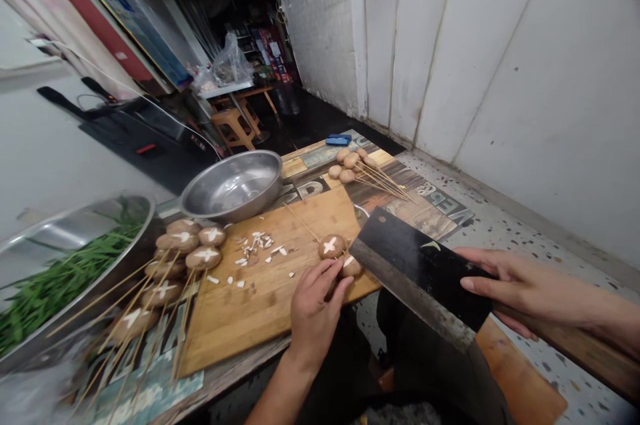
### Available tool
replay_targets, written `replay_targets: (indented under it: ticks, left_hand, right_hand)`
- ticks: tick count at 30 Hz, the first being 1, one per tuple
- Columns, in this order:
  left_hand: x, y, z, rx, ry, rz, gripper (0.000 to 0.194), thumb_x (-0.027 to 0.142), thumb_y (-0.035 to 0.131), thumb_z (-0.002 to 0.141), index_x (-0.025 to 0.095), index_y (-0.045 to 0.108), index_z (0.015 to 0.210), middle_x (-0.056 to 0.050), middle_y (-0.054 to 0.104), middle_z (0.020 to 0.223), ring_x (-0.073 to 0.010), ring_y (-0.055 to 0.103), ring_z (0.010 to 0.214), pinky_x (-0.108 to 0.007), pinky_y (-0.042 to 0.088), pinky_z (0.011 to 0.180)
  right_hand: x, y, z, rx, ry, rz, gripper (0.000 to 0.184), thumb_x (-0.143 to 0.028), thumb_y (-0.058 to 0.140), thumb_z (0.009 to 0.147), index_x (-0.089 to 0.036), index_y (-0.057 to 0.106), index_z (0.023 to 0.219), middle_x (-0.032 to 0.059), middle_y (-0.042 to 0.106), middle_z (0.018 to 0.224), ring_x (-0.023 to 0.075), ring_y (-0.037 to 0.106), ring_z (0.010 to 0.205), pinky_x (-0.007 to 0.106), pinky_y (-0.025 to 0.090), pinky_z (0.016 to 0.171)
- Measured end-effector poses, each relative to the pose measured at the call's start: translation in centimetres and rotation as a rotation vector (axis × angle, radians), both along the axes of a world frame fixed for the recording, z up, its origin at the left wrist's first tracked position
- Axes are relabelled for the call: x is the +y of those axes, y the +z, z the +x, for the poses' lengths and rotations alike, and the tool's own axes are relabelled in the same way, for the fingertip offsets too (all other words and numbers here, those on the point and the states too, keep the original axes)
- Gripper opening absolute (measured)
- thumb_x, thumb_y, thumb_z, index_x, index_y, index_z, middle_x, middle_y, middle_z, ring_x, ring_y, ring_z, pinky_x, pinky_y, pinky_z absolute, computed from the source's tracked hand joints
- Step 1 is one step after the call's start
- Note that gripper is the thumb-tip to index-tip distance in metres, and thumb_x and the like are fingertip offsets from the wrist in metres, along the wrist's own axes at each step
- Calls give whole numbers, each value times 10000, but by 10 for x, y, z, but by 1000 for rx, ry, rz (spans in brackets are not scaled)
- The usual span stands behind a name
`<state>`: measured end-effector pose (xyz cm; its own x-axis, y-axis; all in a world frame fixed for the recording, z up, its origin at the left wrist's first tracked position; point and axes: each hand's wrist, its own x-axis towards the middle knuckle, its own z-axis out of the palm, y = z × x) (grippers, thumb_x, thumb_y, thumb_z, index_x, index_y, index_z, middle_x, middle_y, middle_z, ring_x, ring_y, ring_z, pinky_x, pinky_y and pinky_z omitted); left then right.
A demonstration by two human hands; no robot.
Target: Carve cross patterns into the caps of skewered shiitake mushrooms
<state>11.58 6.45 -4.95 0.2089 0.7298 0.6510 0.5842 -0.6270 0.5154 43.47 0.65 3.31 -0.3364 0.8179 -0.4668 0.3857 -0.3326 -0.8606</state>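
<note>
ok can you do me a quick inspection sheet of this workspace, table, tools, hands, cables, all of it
Surface: patterned table with a wooden cutting board on it.
Work items: cross-cut mushroom on the board; skewered cut mushrooms piled left; uncut-looking skewered group at the far end; cleaver.
Clutter: pale trimmings on the board; blue box beyond.
Hands: left hand, fingers at the nearer mushroom; right hand grips the cleaver.
Cables: thin white cable at left, behind the bowls.
Surroundings: pale wall, speckled floor, stools.
</note>
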Motion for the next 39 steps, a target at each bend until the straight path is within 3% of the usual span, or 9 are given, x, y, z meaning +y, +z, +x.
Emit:
replay_targets:
  ticks: [6, 20, 32, 39]
  left_hand:
    - [1, 0, 1, -7, -3, 7, 224, 192, 712, 859, 170, 737, 1081, -83, 742, 1025, -186, 700, 928, -306, 592, 863]
    - [0, 0, 1, -22, -7, -15, 225, 192, 718, 853, 175, 749, 1075, -74, 744, 1021, -180, 702, 921, -289, 592, 855]
    - [2, -1, 0, -39, -11, -32, 220, 215, 717, 855, 192, 756, 1070, -72, 752, 1013, -184, 708, 910, -310, 607, 839]
    - [1, 0, 0, -46, 1, -64, 213, 214, 717, 850, 206, 763, 1058, -71, 754, 1016, -194, 717, 919, -327, 613, 841]
  right_hand:
    - [3, 7, -3, -74, 52, -67, 878, -631, 494, 945, -82, 171, 1548, -71, 503, 473, 93, 451, 385, 192, 373, 401]
    - [13, 8, 8, -153, 96, -97, 900, -594, 464, 970, -92, 48, 1590, -72, 532, 428, 139, 535, 391, 241, 457, 467]
    - [32, 1, 1, 101, 131, -150, 695, -474, 532, 984, -93, 293, 1514, -92, 516, 408, 76, 470, 337, 143, 373, 391]
    - [26, 5, 1, 96, 96, -153, 627, -445, 489, 1009, -114, 302, 1508, -100, 506, 386, 87, 472, 321, 164, 409, 397]
